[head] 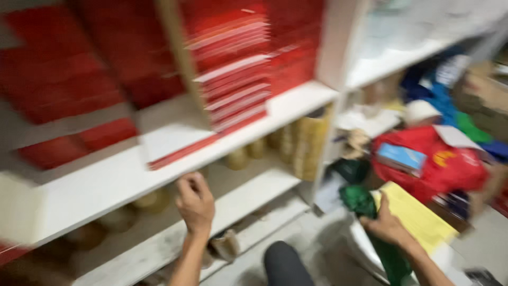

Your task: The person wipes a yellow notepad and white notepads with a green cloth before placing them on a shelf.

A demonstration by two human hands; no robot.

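Though blurry, stacks (233, 79) above left hand (194, 204)

**Blur, edges and hidden parts**

The whole view is smeared by motion — the red stacks (233, 79) on the white shelf (106, 185) lose their edges, so their kind cannot be told. The left hand (194, 201) curls under the shelf lip; its fingertips are hidden there. The right hand (385, 225) lies on a yellow sheet (418, 217) and green cloth (365, 204), its grip unclear. Both forearms run off the bottom edge. The tan rolls (309, 143) behind are too blurred to identify — the clutter around the red bag (439, 164) likewise.
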